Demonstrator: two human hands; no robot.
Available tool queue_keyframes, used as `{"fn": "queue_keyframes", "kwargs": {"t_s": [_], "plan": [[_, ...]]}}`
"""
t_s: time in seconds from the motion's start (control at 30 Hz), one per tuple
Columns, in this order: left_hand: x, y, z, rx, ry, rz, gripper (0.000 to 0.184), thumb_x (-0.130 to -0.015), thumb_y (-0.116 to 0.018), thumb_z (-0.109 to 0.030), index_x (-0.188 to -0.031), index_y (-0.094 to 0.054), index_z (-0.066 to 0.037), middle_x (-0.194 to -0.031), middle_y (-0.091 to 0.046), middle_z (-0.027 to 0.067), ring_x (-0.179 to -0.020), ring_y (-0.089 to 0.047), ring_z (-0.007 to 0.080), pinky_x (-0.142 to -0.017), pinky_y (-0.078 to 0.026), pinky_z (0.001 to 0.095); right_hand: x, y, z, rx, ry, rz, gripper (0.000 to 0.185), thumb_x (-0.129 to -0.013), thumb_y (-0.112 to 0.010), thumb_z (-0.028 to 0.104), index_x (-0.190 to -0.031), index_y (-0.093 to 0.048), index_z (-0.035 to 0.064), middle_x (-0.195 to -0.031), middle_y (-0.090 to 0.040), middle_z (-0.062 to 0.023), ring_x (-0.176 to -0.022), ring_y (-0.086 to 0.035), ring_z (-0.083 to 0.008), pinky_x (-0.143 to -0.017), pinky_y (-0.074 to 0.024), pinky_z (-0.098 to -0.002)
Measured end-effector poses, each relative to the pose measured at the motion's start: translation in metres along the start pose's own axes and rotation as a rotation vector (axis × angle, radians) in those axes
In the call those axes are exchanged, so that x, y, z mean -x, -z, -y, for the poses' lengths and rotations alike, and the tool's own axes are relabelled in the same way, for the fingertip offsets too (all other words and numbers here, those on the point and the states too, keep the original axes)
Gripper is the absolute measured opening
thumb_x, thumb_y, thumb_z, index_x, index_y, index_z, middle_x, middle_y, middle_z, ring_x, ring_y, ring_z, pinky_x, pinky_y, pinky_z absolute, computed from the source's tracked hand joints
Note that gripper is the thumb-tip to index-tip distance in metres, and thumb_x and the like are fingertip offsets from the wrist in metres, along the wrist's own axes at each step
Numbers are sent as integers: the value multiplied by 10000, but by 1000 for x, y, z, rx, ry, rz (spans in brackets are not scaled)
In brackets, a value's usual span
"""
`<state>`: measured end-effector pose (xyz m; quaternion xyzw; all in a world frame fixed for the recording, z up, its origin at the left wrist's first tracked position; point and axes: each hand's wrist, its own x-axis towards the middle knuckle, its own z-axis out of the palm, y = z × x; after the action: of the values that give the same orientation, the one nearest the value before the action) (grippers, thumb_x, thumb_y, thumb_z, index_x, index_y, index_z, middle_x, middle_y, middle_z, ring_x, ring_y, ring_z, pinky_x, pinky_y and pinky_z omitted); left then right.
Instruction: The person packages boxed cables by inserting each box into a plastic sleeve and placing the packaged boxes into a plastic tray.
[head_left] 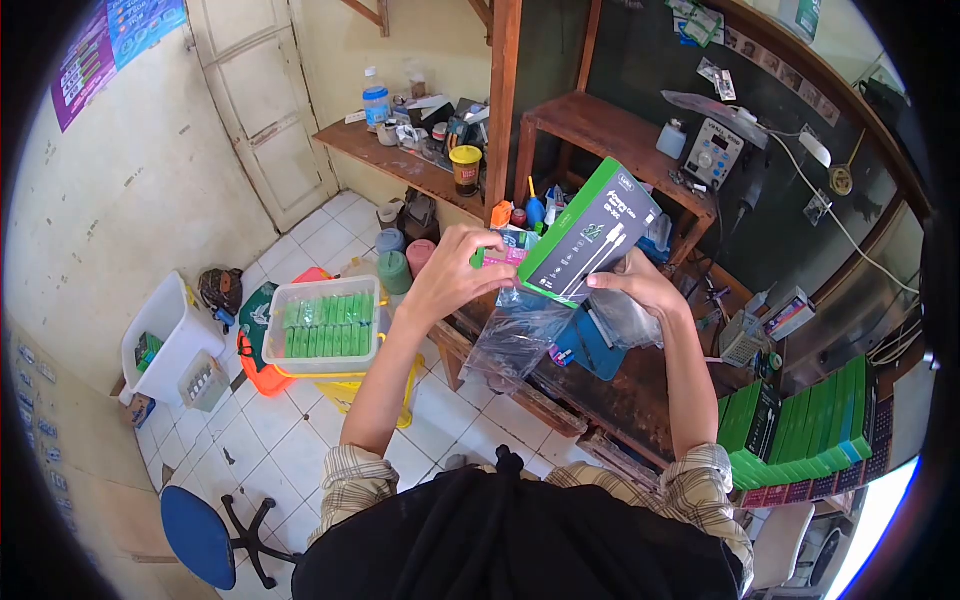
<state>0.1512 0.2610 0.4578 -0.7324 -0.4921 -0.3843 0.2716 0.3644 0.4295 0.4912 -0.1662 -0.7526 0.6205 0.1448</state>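
In the head view my right hand (648,287) grips a black and green charging cable box (590,232) by its lower right, thumb across the printed front. The box is tilted, with white cables pictured on it. My left hand (458,268) is just left of the box, index finger and thumb apart. A small green patch shows between these fingers; I cannot tell what it is. Clear plastic wrap (515,343) hangs below the box, and more crumpled plastic lies by my right hand. A blue tray (590,352) sits on the wooden bench behind.
Stacked green boxes (800,420) stand at the right. On the left, a clear bin (325,322) holds several green packs, beside a white tub (168,335). A blue-seated chair (198,535) is at lower left. A soldering station (712,152) stands on the shelf.
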Motion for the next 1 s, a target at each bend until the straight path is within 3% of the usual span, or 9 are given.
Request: {"fn": "queue_keyframes", "kwargs": {"t_s": [0.23,0.33,0.47,0.53,0.6,0.63,1.0], "plan": [[3,-5,-8,134,-93,1,212,-581,-739,-228,-725,-607,-146,-828,-452,5,-764,-472,199,-653,-404,315,-9,9,-5,188,-39,162,705,-647,-744,143,-1218,-362,-15,-1182,-472,-108,-1097,-424,-183,-947,-319,-324],[8,-5,-14,180,-73,65,203,-624,-712,-235,-715,-579,-112,-802,-446,14,-757,-497,188,-638,-409,316,-6,7,-8,270,22,152,569,-672,-726,190,-1121,-467,-44,-1076,-552,-124,-1028,-485,-193,-889,-352,-303],[16,-11,-19,242,-36,73,210,-630,-713,-233,-715,-573,-102,-769,-435,15,-656,-486,158,-569,-408,287,-3,4,-8,396,49,108,583,-674,-722,233,-1117,-467,-47,-1057,-558,-133,-995,-497,-193,-855,-369,-300],[22,-15,-24,270,-27,77,206,-643,-711,-225,-718,-571,-95,-758,-428,17,-620,-480,147,-540,-403,275,4,-4,7,559,-46,58,612,-673,-716,289,-1117,-462,-48,-1044,-559,-143,-962,-506,-196,-821,-385,-304],[30,-19,-31,558,263,160,183,-677,-702,-192,-737,-572,-77,-742,-415,17,-565,-460,128,-504,-385,261,6,-7,7,508,-44,49,623,-673,-713,302,-1119,-457,-51,-1034,-560,-146,-945,-514,-199,-807,-391,-307],[33,-18,-31,581,307,203,171,-694,-693,-161,-758,-571,-60,-739,-414,19,-544,-454,118,-503,-379,263,7,-8,7,456,-39,36,634,-673,-710,315,-1121,-453,-53,-1024,-562,-148,-929,-521,-202,-794,-398,-310],[35,-23,-31,683,370,206,132,-729,-668,-140,-742,-572,-51,-672,-427,10,-560,-428,107,-510,-347,250,18,-15,1,712,86,-47,666,-676,-696,364,-1095,-436,-84,-888,-584,-240,-814,-582,-303,-714,-439,-366]]}}
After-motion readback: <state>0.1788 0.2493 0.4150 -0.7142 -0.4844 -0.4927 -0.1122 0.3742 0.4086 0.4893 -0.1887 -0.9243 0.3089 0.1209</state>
